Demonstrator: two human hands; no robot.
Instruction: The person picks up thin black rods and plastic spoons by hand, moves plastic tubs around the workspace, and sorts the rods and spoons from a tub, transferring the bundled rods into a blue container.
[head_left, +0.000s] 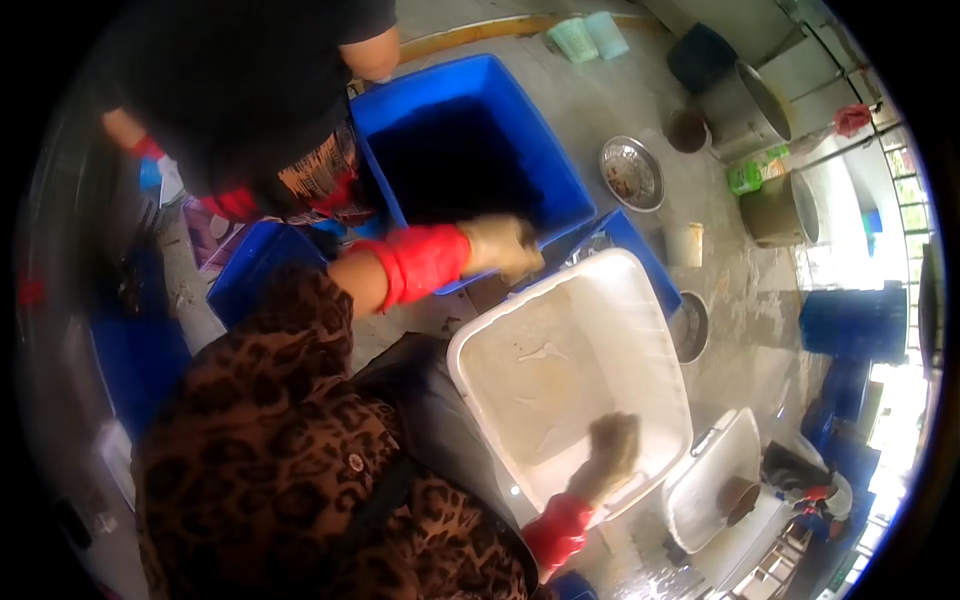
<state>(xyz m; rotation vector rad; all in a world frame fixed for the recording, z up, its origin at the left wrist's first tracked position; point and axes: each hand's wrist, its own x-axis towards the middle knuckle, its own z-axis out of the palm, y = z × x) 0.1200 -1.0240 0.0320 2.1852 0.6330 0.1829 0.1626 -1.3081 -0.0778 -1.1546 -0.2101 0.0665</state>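
A white rectangular tub (635, 375) stands in front of me, with a little cloudy liquid and whitish streaks on its bottom. My left hand (500, 248), in a cream glove with a red cuff, is between the tub's far left corner and a large blue bin (575, 190). Its fingers look curled, and whatever they hold is hidden. Dark contents (450, 150) fill much of that bin. Over the near right wall of the tub is my right hand (612, 458), gloved the same way. Motion smears its fingers, so their grip is unclear.
A co-worker in a black top (260, 80) stands close by at upper left. On the wet floor are a metal bowl (632, 174), a cream bucket (684, 244) and large metal pots (745, 110). Another white tub (690, 510) lies at lower right, with another person (825, 495) beyond.
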